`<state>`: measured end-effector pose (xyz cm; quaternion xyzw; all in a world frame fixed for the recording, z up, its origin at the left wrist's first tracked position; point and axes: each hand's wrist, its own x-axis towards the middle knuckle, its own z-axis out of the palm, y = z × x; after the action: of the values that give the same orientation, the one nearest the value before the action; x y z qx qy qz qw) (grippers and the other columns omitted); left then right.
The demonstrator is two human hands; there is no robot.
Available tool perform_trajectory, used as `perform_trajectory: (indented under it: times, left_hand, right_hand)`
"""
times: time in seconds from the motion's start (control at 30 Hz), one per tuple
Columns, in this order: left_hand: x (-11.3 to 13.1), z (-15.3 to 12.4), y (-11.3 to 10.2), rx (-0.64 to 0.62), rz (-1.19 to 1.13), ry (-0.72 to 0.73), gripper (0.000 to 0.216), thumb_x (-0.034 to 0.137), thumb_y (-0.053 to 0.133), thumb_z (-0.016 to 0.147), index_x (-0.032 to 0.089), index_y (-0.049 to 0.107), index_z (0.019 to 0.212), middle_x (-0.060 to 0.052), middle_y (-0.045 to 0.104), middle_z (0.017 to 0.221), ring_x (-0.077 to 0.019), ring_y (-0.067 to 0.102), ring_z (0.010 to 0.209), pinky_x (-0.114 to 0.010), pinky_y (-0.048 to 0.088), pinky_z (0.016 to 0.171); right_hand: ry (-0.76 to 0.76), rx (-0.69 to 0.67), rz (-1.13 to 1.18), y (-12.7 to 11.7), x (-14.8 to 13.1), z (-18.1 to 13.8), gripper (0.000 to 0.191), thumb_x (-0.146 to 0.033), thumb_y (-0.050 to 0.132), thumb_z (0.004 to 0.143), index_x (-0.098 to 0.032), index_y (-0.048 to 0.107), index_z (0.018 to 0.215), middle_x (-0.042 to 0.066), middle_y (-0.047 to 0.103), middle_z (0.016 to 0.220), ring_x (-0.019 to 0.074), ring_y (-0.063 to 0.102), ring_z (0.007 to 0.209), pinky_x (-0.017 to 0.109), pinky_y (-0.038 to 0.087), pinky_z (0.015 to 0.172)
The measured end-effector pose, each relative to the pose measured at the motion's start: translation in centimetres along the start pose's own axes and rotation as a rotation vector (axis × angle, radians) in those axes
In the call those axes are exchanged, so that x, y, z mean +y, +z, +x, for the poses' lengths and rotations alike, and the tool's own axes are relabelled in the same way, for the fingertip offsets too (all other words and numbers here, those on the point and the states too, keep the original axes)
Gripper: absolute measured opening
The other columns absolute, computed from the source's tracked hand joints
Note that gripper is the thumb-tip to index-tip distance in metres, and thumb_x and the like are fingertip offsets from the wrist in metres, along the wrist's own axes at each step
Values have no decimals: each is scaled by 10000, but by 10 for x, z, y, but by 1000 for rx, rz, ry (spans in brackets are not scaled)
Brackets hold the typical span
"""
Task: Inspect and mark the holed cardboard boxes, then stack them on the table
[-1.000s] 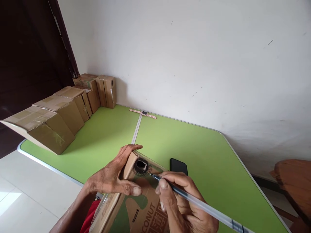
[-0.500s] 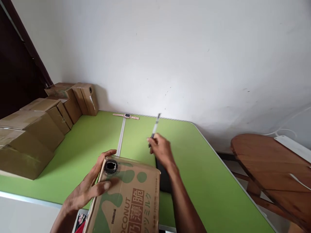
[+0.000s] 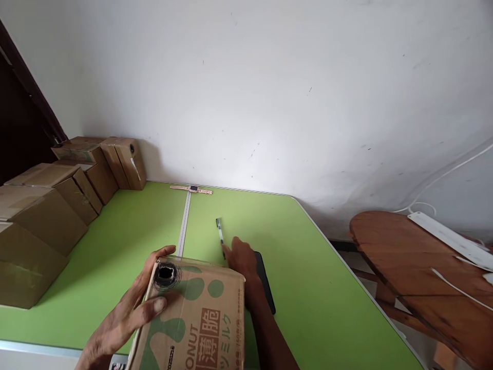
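My left hand (image 3: 134,303) grips the left side of a cardboard box (image 3: 185,313), thumb on the printed face and fingers behind the edge. Near that thumb, a ragged hole (image 3: 166,273) with black scribbled rings round it marks the box's upper left corner. Beyond the box, my right hand (image 3: 242,257) is low over the green table, its fingers curled at the near end of a slim black-and-white pen (image 3: 220,230). The pen points away toward the wall. Partly behind my right forearm lies a flat black object (image 3: 265,282).
Several cardboard boxes (image 3: 42,210) stand along the left of the green table (image 3: 304,288). A pink-strapped watch (image 3: 194,189) lies by the wall, at the end of a pale strip (image 3: 185,226). To the right is a brown wooden table (image 3: 400,257) with a white power strip (image 3: 442,234).
My right hand has come down and nearer, and the pen has gone from raised to low at the tabletop. My left hand keeps its grip on the box. The view has shifted slightly right.
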<state>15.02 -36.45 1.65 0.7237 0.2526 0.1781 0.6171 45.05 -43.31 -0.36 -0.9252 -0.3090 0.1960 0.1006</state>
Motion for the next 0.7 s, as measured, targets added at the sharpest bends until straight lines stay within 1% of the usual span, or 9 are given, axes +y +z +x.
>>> perform_trajectory:
  times: [0.03,0.1,0.2,0.3,0.4,0.47,0.57,0.63,0.7]
  left_hand:
    - [0,0,1,4,0,-2,819,691,586,981,386,337,1699,-1,246,1825,-454,153,1683,-600,251,1355]
    - [2,-1,2,5,-1,4,824,711,583,973,388,348,1694,1,251,1825,-452,150,1685,-595,254,1354]
    - [6,0,3,28,-13,-1,836,739,589,959,374,381,1681,-18,312,1801,-462,204,1668,-595,262,1350]
    - [9,-1,5,23,-12,-7,854,750,602,949,361,385,1678,-40,317,1798,-472,215,1661,-625,236,1351]
    - [11,-5,6,35,-10,-14,860,760,594,953,380,359,1687,-30,239,1830,-458,155,1683,-659,191,1352]
    - [13,-10,7,78,-32,-42,863,783,593,941,404,359,1681,-12,223,1837,-444,151,1690,-668,191,1351]
    - [15,-15,7,138,-56,-76,888,820,599,910,411,379,1667,-13,237,1836,-437,167,1691,-679,184,1350]
    - [16,-16,8,168,-54,-92,908,825,611,896,385,400,1662,-29,253,1834,-441,154,1694,-672,170,1356]
    - [18,-16,8,174,-58,-102,925,823,626,887,363,415,1660,-41,268,1831,-451,163,1690,-657,189,1356]
  right_hand:
    - [14,43,-7,-1,10,-12,302,-369,553,1124,-129,670,1267,140,725,1248,262,712,1165,390,574,975]
    - [85,124,-31,3,33,-36,405,-395,543,1116,-75,604,1357,228,654,1361,349,634,1322,425,544,1005]
    - [204,149,-50,15,62,-63,496,-408,679,1029,-22,597,1330,311,603,1385,477,545,1404,540,530,1008]
    - [219,118,8,25,77,-65,422,-386,741,961,-66,644,1217,292,642,1330,459,597,1353,511,548,960]
    - [204,109,129,28,85,-52,522,-388,837,825,-62,644,1185,327,665,1310,490,653,1277,495,560,897]
    - [168,91,252,28,89,-44,487,-353,829,780,-69,665,1141,314,727,1217,486,716,1171,491,567,871]
    - [69,71,489,36,95,-45,342,-329,698,820,-133,706,1101,206,810,1119,401,775,1089,445,587,899]
    - [13,69,649,43,100,-57,391,-391,632,856,-158,706,1161,148,832,1140,349,795,1086,411,615,908]
    - [32,49,989,44,106,-74,496,-492,695,843,-154,692,1205,142,835,1171,354,805,1088,427,651,892]
